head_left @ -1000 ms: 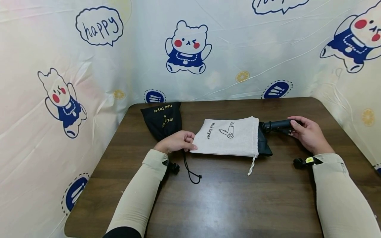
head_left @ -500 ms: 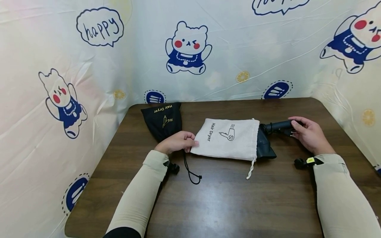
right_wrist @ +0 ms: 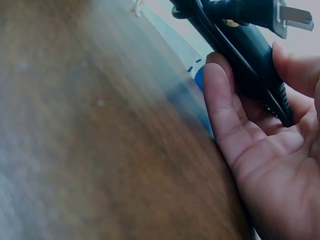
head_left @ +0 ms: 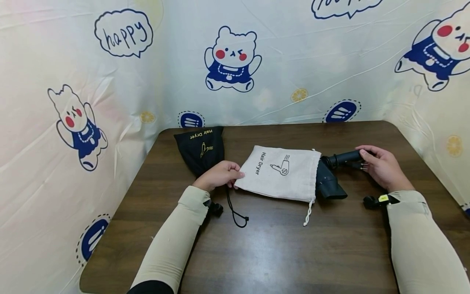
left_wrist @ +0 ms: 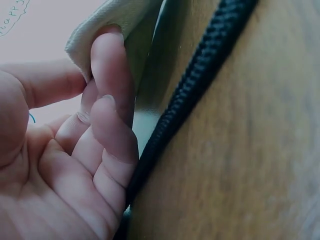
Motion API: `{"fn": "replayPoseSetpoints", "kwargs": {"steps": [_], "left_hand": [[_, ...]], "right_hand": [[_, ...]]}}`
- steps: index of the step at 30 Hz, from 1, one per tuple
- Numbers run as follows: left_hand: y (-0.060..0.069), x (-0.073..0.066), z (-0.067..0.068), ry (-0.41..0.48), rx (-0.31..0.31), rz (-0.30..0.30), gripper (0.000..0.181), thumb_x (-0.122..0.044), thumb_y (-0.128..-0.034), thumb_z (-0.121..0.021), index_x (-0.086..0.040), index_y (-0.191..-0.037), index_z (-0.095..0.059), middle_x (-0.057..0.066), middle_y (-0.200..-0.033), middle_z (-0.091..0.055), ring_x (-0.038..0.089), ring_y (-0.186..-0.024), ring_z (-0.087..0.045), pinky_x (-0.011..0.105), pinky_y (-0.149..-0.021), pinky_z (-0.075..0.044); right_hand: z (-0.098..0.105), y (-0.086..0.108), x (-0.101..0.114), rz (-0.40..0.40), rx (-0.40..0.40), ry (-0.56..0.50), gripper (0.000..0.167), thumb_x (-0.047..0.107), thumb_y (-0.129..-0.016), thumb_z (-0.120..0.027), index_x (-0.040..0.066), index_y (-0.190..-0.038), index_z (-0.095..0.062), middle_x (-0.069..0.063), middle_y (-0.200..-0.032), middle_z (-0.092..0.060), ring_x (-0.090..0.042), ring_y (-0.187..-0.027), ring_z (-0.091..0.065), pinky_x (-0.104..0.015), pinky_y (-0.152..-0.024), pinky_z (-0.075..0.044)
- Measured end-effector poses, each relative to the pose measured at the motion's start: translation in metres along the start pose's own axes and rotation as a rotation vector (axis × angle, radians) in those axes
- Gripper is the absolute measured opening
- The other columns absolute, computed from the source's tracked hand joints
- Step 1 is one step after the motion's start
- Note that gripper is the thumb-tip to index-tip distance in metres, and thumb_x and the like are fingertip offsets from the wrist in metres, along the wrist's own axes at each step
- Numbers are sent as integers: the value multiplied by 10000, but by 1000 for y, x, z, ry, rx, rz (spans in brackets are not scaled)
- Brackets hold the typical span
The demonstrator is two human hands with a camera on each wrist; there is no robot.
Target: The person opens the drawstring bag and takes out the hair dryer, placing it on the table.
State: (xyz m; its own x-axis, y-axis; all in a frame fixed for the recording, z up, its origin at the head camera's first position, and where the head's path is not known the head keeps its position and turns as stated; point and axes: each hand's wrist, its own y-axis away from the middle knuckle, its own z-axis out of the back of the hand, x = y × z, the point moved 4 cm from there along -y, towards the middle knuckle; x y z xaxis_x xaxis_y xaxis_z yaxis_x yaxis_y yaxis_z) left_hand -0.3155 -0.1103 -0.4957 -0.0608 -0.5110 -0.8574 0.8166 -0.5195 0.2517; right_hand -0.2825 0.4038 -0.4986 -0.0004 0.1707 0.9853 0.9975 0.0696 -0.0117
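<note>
A white drawstring bag (head_left: pixel 280 173) printed "Hair Dryer" lies across the middle of the table. My left hand (head_left: pixel 219 175) pinches its left corner; in the left wrist view thumb and finger grip the cloth (left_wrist: pixel 80 47). Out of the bag's mouth, on the right, sticks a dark hair dryer (head_left: pixel 330 183), its other end hidden inside. My right hand (head_left: pixel 385 167) holds the end of the dryer's handle (head_left: pixel 349 157). In the right wrist view the fingers curl round the handle (right_wrist: pixel 250 50), with the folded cord and its two-pin plug (right_wrist: pixel 270 14) beside it.
A black bag (head_left: pixel 202 149) with gold "Hair Dryer" print lies at the back left, partly behind my left hand; its black cord (head_left: pixel 235 213) loops onto the brown table (head_left: pixel 279 249). A white drawstring (head_left: pixel 307 214) hangs from the white bag. A patterned sheet (head_left: pixel 279 61) surrounds the table.
The dryer's nozzle has swung toward me and slightly right, and more of it shows outside the white bag. The bag's mouth has tilted toward me. Both hands have hardly moved.
</note>
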Motion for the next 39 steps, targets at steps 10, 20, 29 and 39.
{"fn": "replayPoseSetpoints", "kwargs": {"steps": [10,20,29,39], "left_hand": [[1,-1,0,40,-9,35,202,-250,-1013,-670,-63,-939,-686,114,-780,-741,218,-677,-674,297,-615,-522],[2,-1,0,37,-18,25,214,-259,-1016,-665,-61,-938,-680,107,-783,-739,214,-681,-681,296,-615,-525],[3,-2,0,59,-21,33,220,-259,-1016,-669,-48,-958,-666,89,-770,-726,210,-676,-692,298,-619,-529],[3,-2,0,72,-26,37,215,-250,-1017,-670,-47,-949,-662,87,-767,-719,214,-676,-689,299,-620,-536]], "right_hand": [[5,1,2,-29,-24,-25,242,184,-1050,-594,96,-1254,-691,25,-1093,-674,-104,-881,-679,-245,-716,-581],[9,6,5,-19,-55,-15,220,199,-1040,-609,133,-1226,-705,36,-1098,-659,-103,-904,-658,-230,-723,-573],[14,8,7,-32,-64,12,219,200,-1052,-591,140,-1227,-708,37,-1021,-668,-114,-806,-612,-232,-661,-537],[17,14,11,-18,-64,-61,202,157,-1051,-590,120,-1195,-727,29,-1026,-673,-110,-841,-630,-228,-675,-547]]}}
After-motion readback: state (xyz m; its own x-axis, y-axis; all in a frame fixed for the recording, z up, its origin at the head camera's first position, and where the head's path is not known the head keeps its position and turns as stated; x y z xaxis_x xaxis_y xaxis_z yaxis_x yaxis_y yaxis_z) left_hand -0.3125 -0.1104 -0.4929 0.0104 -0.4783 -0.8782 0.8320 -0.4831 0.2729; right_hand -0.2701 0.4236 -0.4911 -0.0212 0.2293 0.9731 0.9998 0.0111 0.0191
